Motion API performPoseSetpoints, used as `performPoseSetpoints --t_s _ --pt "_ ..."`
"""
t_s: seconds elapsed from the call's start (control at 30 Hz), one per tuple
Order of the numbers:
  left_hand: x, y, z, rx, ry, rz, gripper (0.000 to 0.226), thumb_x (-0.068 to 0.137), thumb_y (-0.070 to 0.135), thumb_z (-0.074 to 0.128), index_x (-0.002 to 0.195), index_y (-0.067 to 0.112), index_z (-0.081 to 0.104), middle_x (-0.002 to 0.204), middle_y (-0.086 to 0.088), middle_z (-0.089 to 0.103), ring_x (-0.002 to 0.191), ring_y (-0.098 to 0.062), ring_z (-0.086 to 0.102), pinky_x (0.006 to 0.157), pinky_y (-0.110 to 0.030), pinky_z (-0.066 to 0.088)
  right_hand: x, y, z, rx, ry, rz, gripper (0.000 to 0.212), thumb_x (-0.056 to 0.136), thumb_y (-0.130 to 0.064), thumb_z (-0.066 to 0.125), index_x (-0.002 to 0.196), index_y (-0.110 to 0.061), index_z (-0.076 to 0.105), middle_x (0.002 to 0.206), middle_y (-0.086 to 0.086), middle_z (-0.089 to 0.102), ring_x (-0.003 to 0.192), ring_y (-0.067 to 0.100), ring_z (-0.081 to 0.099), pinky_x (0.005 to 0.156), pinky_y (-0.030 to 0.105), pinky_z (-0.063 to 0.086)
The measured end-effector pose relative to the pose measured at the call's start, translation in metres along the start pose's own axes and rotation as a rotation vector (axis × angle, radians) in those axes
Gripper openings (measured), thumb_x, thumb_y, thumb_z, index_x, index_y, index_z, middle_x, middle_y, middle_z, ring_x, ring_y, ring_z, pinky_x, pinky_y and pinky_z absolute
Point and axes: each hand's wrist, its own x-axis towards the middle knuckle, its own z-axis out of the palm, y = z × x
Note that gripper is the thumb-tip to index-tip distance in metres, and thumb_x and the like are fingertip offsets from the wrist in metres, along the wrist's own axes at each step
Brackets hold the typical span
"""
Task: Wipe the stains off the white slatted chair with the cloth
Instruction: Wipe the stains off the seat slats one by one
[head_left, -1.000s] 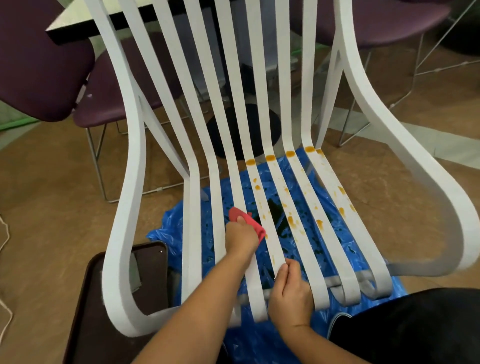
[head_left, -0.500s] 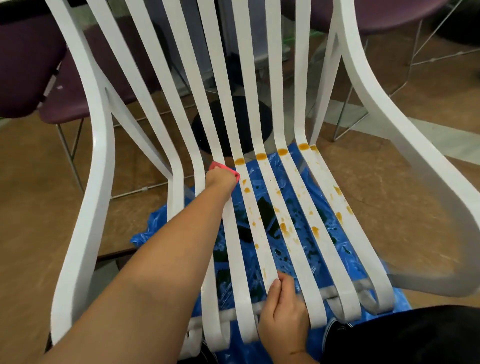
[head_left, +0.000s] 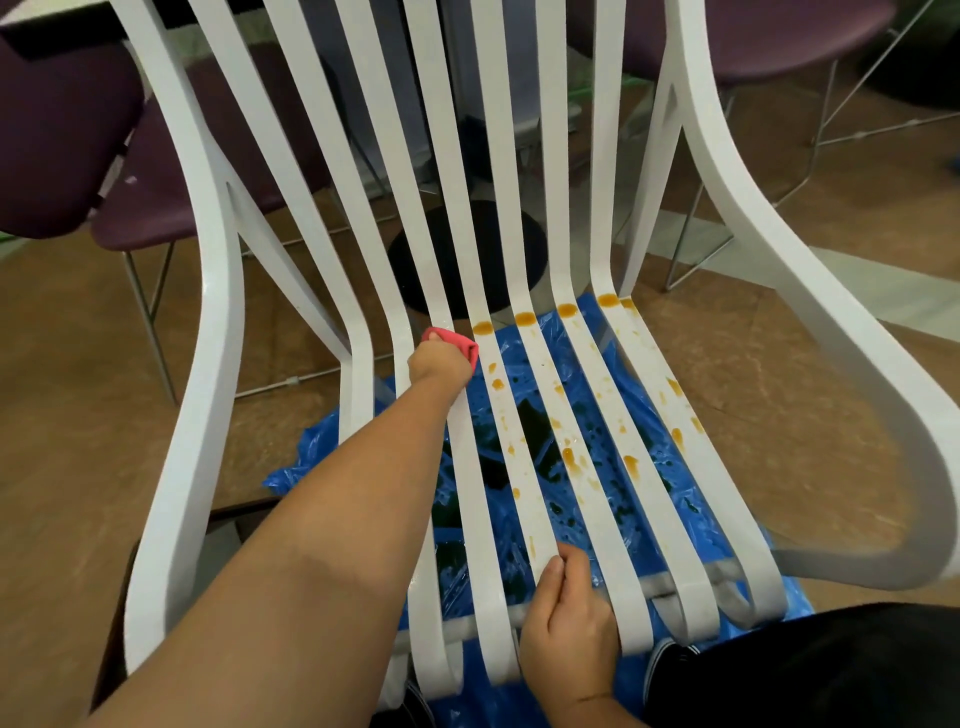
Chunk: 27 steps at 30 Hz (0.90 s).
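At the bend of the white slatted chair (head_left: 210, 332), where seat meets back, the left hand (head_left: 436, 364) is closed around a red cloth (head_left: 457, 343) pressed on a slat. Just right of it, orange stains (head_left: 524, 318) dot the seat slats. At the chair's front edge, the right hand (head_left: 571, 623) grips a slat.

White slats, orange spots, a red cloth

The chair (head_left: 602, 197) is plain white, its seat slats speckled with orange-brown stains (head_left: 524, 318); the cloth (head_left: 456, 342) is pinkish red; beneath lies a bright blue plastic sheet (head_left: 691, 509) with dark green blotches, on a mottled brown floor (head_left: 67, 395), beside purple chairs (head_left: 62, 135).
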Motion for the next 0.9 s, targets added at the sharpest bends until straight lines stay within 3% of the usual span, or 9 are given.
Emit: performPoseSetpoints --t_s 0.13,0.27,0.4,0.5,0.6,0.73,0.9 --pt "-0.014 -0.015 0.007 0.371 0.045 0.183 0.060 0.105 0.018 0.044 0.155 -0.002 0.019 0.138 -0.013 0.056 0.127 -0.029 0.056 0.100 -0.032 0.047 -0.001 -0.001 0.000 -0.021 -0.002 0.011 0.018 0.101 -0.018 0.048 0.106 -0.014 0.064 0.056 -0.021 0.041 0.046 -0.002 0.039 0.044 0.013 0.020" --pt "-0.026 -0.022 0.018 0.374 0.029 0.146 0.064 0.103 0.021 0.051 0.153 -0.003 0.021 0.135 -0.012 0.058 0.124 -0.027 0.058 0.096 -0.030 0.049 0.000 0.001 0.001 -0.034 -0.001 -0.006 0.028 0.101 -0.028 0.038 0.107 -0.015 0.062 0.058 -0.015 0.047 0.049 0.000 0.042 0.043 0.015 0.021" --pt "-0.049 -0.032 0.019 0.342 -0.010 0.127 0.055 0.101 0.020 0.053 0.148 0.001 0.033 0.131 -0.013 0.060 0.120 -0.029 0.061 0.088 -0.030 0.051 -0.001 -0.001 -0.001 -0.049 -0.032 0.001 0.021 0.104 -0.026 0.038 0.107 -0.019 0.058 0.059 -0.008 0.052 0.051 0.004 0.045 0.043 0.018 0.020" --pt "-0.067 -0.038 0.022 0.293 -0.033 0.107 0.055 0.100 0.020 0.055 0.147 0.002 0.034 0.128 -0.014 0.061 0.116 -0.028 0.063 0.074 -0.029 0.045 0.000 0.000 0.000 -0.052 -0.016 -0.008 0.020 0.103 -0.025 0.039 0.104 -0.017 0.058 0.055 -0.007 0.050 0.048 0.011 0.047 0.041 0.024 0.022" --pt "-0.096 -0.048 0.024 0.291 -0.068 0.087 0.053 0.101 0.018 0.053 0.148 0.003 0.033 0.127 -0.014 0.061 0.114 -0.028 0.063 0.070 -0.028 0.043 -0.001 0.000 0.001 -0.049 0.003 -0.018 0.022 0.103 -0.025 0.039 0.103 -0.016 0.059 0.054 -0.006 0.050 0.046 0.016 0.048 0.040 0.025 0.023" --pt "-0.146 -0.070 0.035 0.268 -0.077 0.090 0.051 0.101 0.016 0.055 0.146 0.005 0.034 0.126 -0.013 0.062 0.113 -0.027 0.063 0.077 -0.029 0.054 -0.001 0.000 0.000 -0.034 -0.012 -0.030 0.021 0.103 -0.024 0.038 0.102 -0.015 0.057 0.055 -0.005 0.050 0.048 0.022 0.052 0.042 0.027 0.024" --pt "-0.187 -0.086 0.044 0.203 -0.119 0.056 0.059 0.106 0.019 0.044 0.157 0.008 0.017 0.130 -0.013 0.058 0.117 -0.026 0.061 0.088 -0.032 0.056 -0.003 0.000 -0.003 -0.031 -0.027 -0.037 0.021 0.105 -0.026 0.035 0.098 -0.018 0.053 0.055 -0.002 0.051 0.048 0.019 0.050 0.042 0.030 0.027"
